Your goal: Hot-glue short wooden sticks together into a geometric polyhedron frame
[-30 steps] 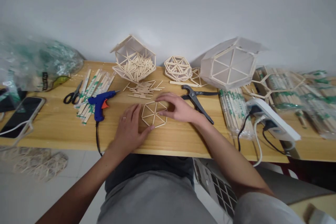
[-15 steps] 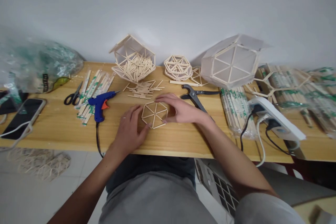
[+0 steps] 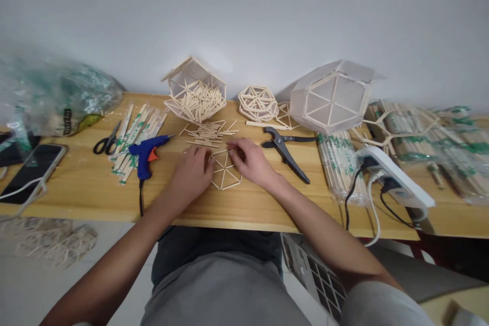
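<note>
A flat hexagonal frame of wooden sticks with spokes (image 3: 225, 168) lies on the table between my hands. My left hand (image 3: 193, 170) is curled at its upper left side, fingers bent and thumb against the edge. On the other side, my right hand (image 3: 252, 160) has its fingers closed round the upper right edge. Both hands partly cover the frame's rim. Just beyond them lies a loose pile of short sticks (image 3: 208, 134). A blue glue gun (image 3: 145, 155) lies to the left, and black-handled pliers (image 3: 284, 150) to the right.
Behind stand a stick-built bowl (image 3: 178, 104) full of short sticks, a small lattice ball (image 3: 258, 103) and a larger paper-covered polyhedron (image 3: 334, 99). Scissors (image 3: 107, 141), wrapped chopsticks (image 3: 340, 165), a phone (image 3: 34, 173) and a corded power strip (image 3: 397, 178) surround the work area.
My left hand has shifted up along the frame's left side. My right hand has drawn in to the upper right edge, and the frame has turned slightly. The pliers show more fully.
</note>
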